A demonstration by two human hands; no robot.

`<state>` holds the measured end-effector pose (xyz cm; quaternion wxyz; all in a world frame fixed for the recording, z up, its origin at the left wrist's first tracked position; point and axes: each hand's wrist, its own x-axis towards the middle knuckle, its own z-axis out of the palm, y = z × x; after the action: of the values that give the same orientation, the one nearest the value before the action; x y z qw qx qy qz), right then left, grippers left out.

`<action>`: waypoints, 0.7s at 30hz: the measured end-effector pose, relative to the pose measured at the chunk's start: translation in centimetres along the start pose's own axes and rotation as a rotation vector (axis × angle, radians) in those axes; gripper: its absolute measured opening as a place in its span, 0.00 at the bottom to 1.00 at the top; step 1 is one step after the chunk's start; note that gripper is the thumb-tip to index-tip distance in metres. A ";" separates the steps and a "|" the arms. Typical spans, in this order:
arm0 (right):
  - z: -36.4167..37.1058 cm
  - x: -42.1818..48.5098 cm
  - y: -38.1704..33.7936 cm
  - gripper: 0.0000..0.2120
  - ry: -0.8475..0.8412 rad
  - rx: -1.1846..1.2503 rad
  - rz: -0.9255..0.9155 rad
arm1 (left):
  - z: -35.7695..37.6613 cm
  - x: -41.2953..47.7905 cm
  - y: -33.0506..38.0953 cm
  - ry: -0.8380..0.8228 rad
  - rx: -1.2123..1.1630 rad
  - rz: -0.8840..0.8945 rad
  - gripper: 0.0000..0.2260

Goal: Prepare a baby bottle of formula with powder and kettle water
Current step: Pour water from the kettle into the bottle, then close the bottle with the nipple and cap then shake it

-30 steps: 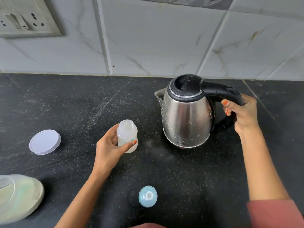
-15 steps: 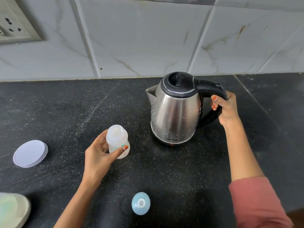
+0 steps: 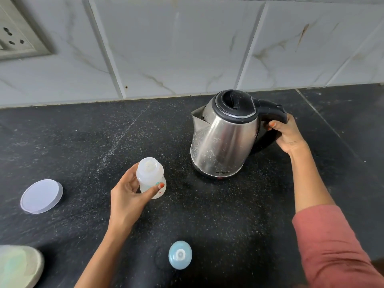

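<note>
Baby bottle [image 3: 150, 176]: upright, open-mouthed, left hand [image 3: 128, 196] curled round it; lies left of the right hand [image 3: 287, 134] clasping the handle of the kettle [image 3: 224, 140], whose spout faces the bottle, apart.

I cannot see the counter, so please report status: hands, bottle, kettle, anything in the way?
Left hand grips open bottle. Right hand grips kettle handle, kettle tilted toward bottle. Nothing between them.

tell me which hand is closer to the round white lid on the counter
Left. The left hand, gripping the bottle, is just right of the white lid with bare counter between them. The right hand grips the kettle by its handle, farther right beyond the bottle.
</note>
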<state>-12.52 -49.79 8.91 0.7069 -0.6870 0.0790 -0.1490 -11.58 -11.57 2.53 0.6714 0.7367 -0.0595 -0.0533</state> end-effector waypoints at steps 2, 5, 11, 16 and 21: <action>-0.3 -0.1 -0.1 0.21 0.044 -0.029 0.003 | 0.1 0.0 0.1 -0.012 -0.005 0.010 0.28; -0.2 -0.7 0.1 0.08 0.132 -0.071 0.001 | 0.1 -0.5 0.1 -0.026 0.000 0.031 0.28; 0.9 -2.5 -0.1 0.15 0.392 -0.202 0.001 | -0.8 -2.1 0.2 -0.028 0.014 0.065 0.27; 2.3 -6.3 0.4 0.17 0.646 -0.197 -0.057 | -1.9 -4.6 -0.1 -0.016 0.026 0.083 0.27; 5.0 -10.3 1.6 0.12 0.523 -0.182 0.017 | -2.8 -6.5 -1.0 0.009 0.042 0.086 0.27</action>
<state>-20.49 -41.74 6.55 0.5990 -0.6853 0.2774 -0.3077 -17.52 -7.72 1.83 0.6578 0.7476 -0.0892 -0.0197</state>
